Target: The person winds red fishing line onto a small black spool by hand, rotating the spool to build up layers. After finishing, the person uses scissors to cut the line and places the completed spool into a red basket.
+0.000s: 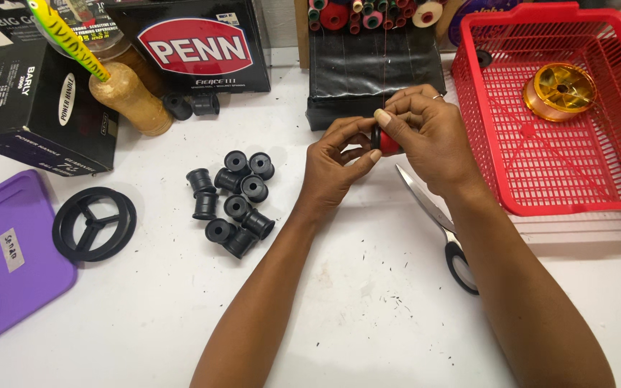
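Both hands meet above the middle of the white table [368, 302]. The left hand [336, 162] and the right hand [425, 133] pinch 1 small bobbin [384, 140], black at its rim and wound with red thread, between thumbs and fingertips; the fingers of both are narrowly closed around it. A thin red thread [384, 65] runs up from the bobbin toward the thread rack [368, 14] at the top edge, where spools of red, green, pink and cream stand above a black block.

At the left rear sit 2 black cardboard boxes: the nearer box [34, 108] is long, with white lettering on its top and side, and the rear box [203, 47] carries a red oval label edged in white. Between them lies 1 cork rod handle [127, 97], with a green-and-yellow striped lure [66, 36] above it. A purple tray [8, 255] at the left edge bears 1 small white rectangular label.

Beside the tray lies 1 black spoked ring [95, 224]. A cluster of 9 empty black bobbins [233, 201] lies left of the hands, and 2 more black pieces [192, 105] rest near the rear box. 1 pair of scissors [436, 223] lies partly under the right forearm. The red mesh basket [540, 172] at right holds 1 gold translucent spool [560, 90].
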